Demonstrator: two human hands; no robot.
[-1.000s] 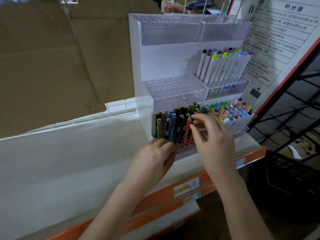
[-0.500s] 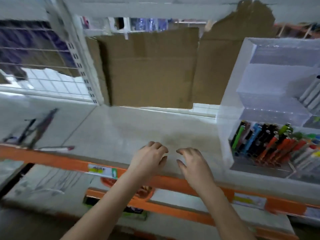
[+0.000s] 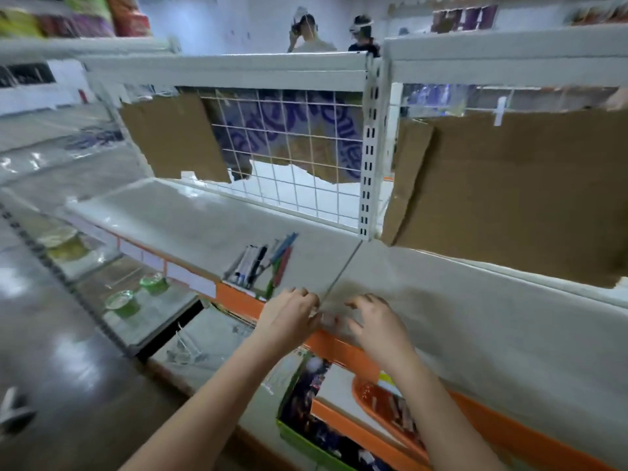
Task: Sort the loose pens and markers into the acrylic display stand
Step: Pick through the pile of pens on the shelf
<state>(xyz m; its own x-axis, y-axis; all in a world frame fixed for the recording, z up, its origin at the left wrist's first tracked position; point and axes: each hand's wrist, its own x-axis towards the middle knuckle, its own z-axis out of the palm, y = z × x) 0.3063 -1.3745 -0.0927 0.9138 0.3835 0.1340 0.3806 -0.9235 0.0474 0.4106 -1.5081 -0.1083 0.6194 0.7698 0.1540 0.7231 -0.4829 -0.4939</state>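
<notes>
Both hands hover low over the front edge of the white shelf (image 3: 441, 321), just above its orange trim. The left hand (image 3: 289, 317) has its fingers curled loosely downward and holds nothing; the right hand (image 3: 373, 321) is likewise released, its fingers (image 3: 356, 302) bent and spread, grasping nothing. The loose pens and markers (image 3: 261, 263) lie in a small heap on the shelf, just beyond the left hand and apart from it. Brown cardboard (image 3: 509, 198) lines the back behind a wire grid (image 3: 299, 158). The view is motion-blurred.

Matt brown cardboard (image 3: 509, 198), white wire grid (image 3: 299, 158), glossy floor (image 3: 51, 351)
</notes>
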